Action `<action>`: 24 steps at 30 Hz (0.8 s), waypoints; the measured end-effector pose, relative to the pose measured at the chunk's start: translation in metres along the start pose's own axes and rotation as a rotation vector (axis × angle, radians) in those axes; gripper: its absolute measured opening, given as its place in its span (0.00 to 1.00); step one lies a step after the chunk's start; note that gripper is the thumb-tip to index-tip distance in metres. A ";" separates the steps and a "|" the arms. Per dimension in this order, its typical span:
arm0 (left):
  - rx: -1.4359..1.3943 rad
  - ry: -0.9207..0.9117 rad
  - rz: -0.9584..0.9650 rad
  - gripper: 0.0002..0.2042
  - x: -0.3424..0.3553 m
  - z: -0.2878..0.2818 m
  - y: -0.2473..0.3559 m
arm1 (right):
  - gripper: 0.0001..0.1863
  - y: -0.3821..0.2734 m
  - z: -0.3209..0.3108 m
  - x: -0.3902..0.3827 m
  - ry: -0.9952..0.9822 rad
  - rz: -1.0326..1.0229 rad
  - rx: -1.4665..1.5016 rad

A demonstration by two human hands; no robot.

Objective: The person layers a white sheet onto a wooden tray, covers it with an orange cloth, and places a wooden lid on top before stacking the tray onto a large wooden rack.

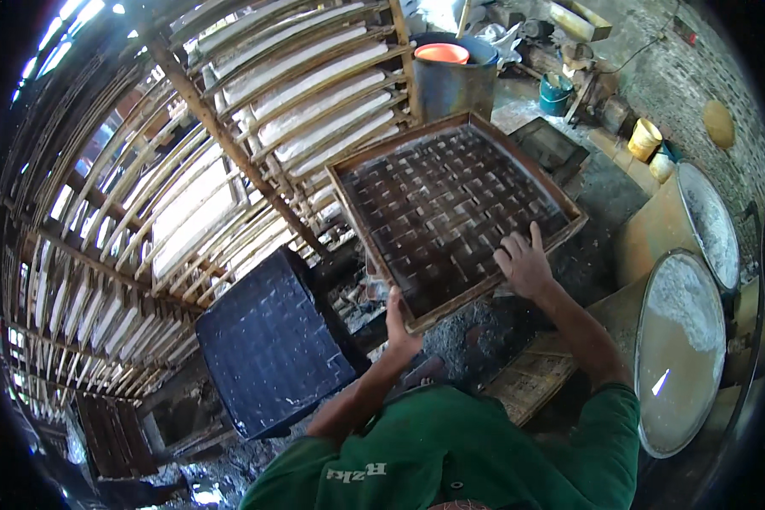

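In front of me is a large square woven tray, its dark strips set in a raised brown wooden frame and dusted pale in places. My left hand grips the near left corner, thumb up along the outer side, its other fingers hidden by the frame. Over the near right rim lies my right hand, index finger stretched onto the weave and the other fingers bent; its thumb is hidden. To the left of the tray, lower down, stands a dark square woven piece with a bluish sheen.
Slatted bamboo racks carry long white slabs on the left. Two round vats with whitish contents stand at right. Beyond the tray are a blue drum holding an orange basin, a teal bucket and a yellow bucket.
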State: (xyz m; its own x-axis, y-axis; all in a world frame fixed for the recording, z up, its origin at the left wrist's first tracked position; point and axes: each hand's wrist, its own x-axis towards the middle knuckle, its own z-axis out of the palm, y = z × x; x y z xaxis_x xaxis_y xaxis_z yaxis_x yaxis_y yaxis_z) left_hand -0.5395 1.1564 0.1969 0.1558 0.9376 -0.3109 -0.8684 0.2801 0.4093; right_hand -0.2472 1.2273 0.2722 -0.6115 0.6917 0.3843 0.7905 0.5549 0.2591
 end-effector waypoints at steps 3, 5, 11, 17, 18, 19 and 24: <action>0.179 0.256 0.020 0.26 0.035 -0.016 -0.020 | 0.09 0.002 0.034 -0.007 0.034 0.187 -0.037; 0.590 0.394 0.019 0.23 0.044 -0.025 -0.018 | 0.15 -0.001 0.055 -0.017 -0.081 0.268 0.040; 0.885 0.572 0.007 0.19 0.044 -0.027 -0.023 | 0.22 0.005 0.048 -0.008 -0.251 0.319 0.208; 0.902 0.442 0.033 0.17 0.032 -0.030 -0.043 | 0.20 0.013 0.060 -0.027 -0.195 0.348 0.204; 0.935 0.450 0.008 0.18 0.033 -0.031 -0.042 | 0.20 0.012 0.062 -0.025 -0.212 0.377 0.229; 0.937 0.448 0.001 0.18 0.036 -0.032 -0.039 | 0.20 0.012 0.063 -0.024 -0.217 0.382 0.228; 0.792 0.479 -0.002 0.16 0.035 -0.022 -0.015 | 0.23 -0.007 0.060 -0.009 -0.197 0.387 0.236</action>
State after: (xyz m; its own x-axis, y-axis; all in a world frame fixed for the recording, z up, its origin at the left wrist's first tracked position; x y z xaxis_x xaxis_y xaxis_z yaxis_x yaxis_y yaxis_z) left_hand -0.5314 1.1807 0.1604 -0.2074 0.8013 -0.5612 -0.2656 0.5060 0.8206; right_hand -0.2491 1.2449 0.2137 -0.2878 0.9293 0.2315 0.9455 0.3142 -0.0860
